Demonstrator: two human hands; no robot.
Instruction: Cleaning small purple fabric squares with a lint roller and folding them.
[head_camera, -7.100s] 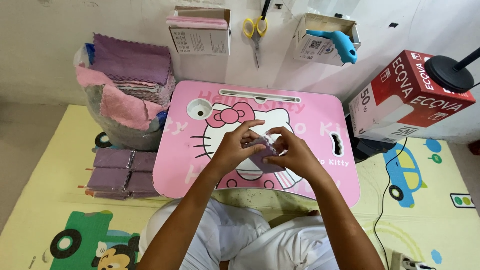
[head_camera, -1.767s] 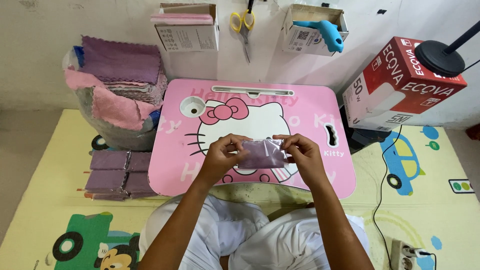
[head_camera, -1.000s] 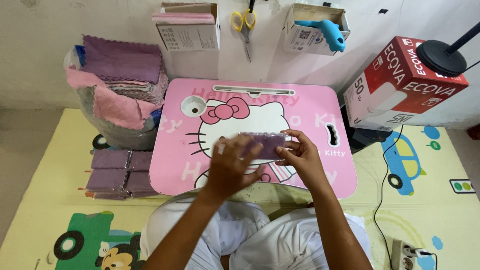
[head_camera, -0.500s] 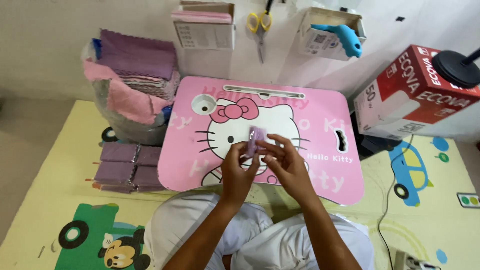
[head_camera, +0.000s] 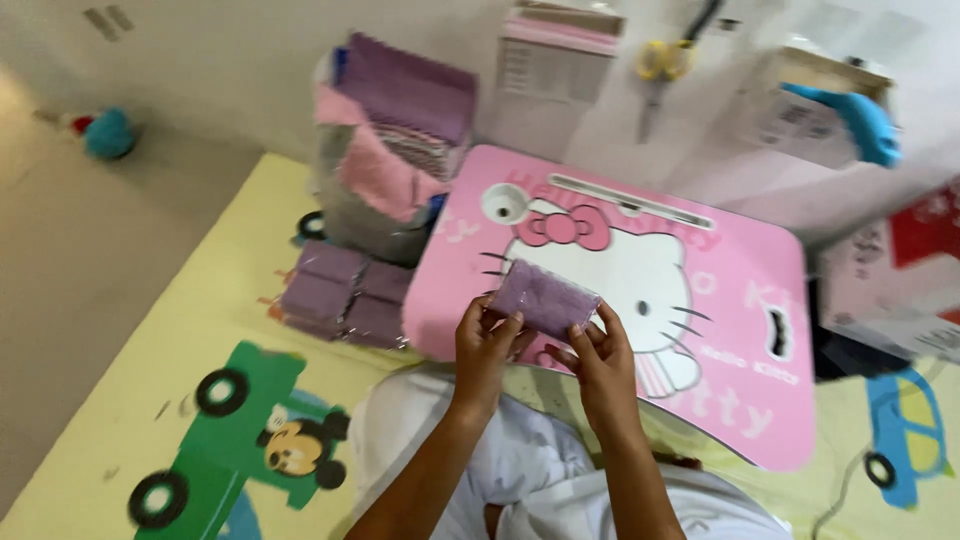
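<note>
On the far left a small teal toy lay on the bare floor, well apart from everything else. Nearer in, the yellow play mat carried a green cartoon car, and on its upper edge sat a low stack of bagged purple cloths, just beside the table's left edge, probably set there so they stayed within easy reach. Behind that stack stood a big clear sack, heaped with loose pink and purple cloths that spilled over its rim.

The pink lap table stood over the seated person's legs. Above its near left part the left hand gripped the lower left edge of a purple cloth packet, fingers pinched on it, while the right hand pinched its lower right edge. Held by both lower corners, the packet stayed flat and lifted clear of the tabletop, tilted slightly down to the right.

On the wall behind, an open cardboard box held something pink, too blurred to identify. Yellow-handled scissors hung beside it. Farther right another open box held a blue tool poking out. A red and white box sat at the right edge.
</note>
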